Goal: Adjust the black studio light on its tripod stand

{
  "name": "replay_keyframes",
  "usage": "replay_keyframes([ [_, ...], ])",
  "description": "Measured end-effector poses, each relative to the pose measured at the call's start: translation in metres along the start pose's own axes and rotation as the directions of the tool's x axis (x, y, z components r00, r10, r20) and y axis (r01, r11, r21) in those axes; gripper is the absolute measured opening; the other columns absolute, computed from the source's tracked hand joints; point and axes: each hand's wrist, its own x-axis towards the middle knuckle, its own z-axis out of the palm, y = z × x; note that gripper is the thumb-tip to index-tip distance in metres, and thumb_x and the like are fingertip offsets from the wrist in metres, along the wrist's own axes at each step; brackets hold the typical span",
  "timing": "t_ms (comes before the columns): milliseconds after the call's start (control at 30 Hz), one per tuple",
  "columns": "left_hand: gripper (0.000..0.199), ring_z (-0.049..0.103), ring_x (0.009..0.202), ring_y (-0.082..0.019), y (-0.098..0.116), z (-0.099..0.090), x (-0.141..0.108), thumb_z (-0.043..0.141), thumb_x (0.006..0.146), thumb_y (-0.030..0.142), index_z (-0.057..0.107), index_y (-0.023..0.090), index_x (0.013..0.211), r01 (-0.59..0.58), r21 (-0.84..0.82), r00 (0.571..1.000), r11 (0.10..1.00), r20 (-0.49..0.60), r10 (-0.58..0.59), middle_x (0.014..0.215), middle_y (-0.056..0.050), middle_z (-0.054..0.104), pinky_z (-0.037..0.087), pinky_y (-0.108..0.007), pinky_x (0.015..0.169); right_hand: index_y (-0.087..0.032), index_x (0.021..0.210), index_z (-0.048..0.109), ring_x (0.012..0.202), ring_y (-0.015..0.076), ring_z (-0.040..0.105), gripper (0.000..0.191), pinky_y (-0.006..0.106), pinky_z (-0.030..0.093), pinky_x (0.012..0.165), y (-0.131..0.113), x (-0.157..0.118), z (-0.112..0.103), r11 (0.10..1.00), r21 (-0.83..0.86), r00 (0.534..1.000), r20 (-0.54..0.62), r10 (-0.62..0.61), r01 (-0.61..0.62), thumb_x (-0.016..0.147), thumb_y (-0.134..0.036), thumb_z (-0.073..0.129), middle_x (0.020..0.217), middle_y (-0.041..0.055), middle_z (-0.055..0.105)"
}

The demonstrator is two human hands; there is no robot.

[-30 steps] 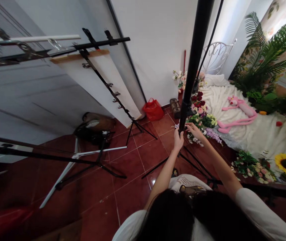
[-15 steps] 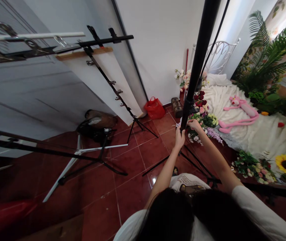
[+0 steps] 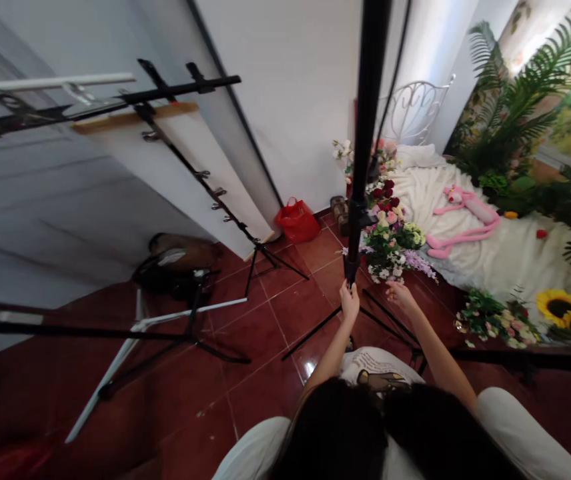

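A tall black stand rises in front of me, its legs spread on the red tiles. My left hand is closed around the stand's lower pole, just under a black collar. To the right of the pole, my right hand hangs off it with fingers bent together, near the white and purple flowers. Whether anything small is between those fingers is too small to tell.
A red bag sits by the wall. Left are a clipped backdrop stand and a white tripod. At right, a pink plush toy lies on a cream blanket beside a sunflower.
Both hands have moved lower, the left down the pole. My right hand has come away from the pole. The view has shifted slightly, so the stand appears further left.
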Motion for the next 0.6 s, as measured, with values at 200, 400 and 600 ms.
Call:
replay_keyframes([
  [200, 0.045, 0.073, 0.100, -0.023, -0.014, 0.047, -0.045, 0.054, 0.101, 0.052, 0.060, 0.014, 0.126, 0.100, 0.095, 0.904, 0.990, 0.407, -0.130, 0.114, -0.017, 0.072, 0.055, -0.041, 0.099, -0.020, 0.085, 0.067, 0.044, 0.0075, 0.053, 0.006, 0.019, 0.053, 0.053, 0.048, -0.039, -0.065, 0.959, 0.284, 0.972, -0.230, 0.044, 0.024, 0.081, -0.022, 0.071, 0.057, -0.0029, 0.065],
  [400, 0.045, 0.071, 0.103, -0.021, 0.037, 0.135, -0.095, 0.054, 0.100, 0.057, 0.061, 0.017, 0.120, -0.099, -0.080, 0.604, 0.992, 0.787, 0.124, 0.110, -0.012, 0.072, 0.053, -0.041, 0.101, -0.021, 0.084, 0.068, 0.044, 0.0072, 0.052, 0.010, 0.020, 0.053, 0.052, 0.074, -0.099, -0.129, 0.852, 0.489, 0.875, -0.476, 0.084, 0.184, 0.079, -0.026, 0.076, 0.059, -0.0033, 0.066],
  [600, 0.051, 0.066, 0.119, -0.023, 0.093, 0.206, -0.195, 0.048, 0.101, 0.060, 0.063, 0.018, 0.127, -0.158, -0.400, 0.101, 0.903, 0.903, 0.418, 0.129, -0.015, 0.068, 0.048, -0.043, 0.110, -0.022, 0.084, 0.067, 0.044, 0.0085, 0.054, 0.016, 0.019, 0.046, 0.049, 0.099, -0.170, -0.175, 0.638, 0.666, 0.799, -0.587, 0.131, 0.385, 0.091, -0.035, 0.070, 0.057, -0.0035, 0.063],
])
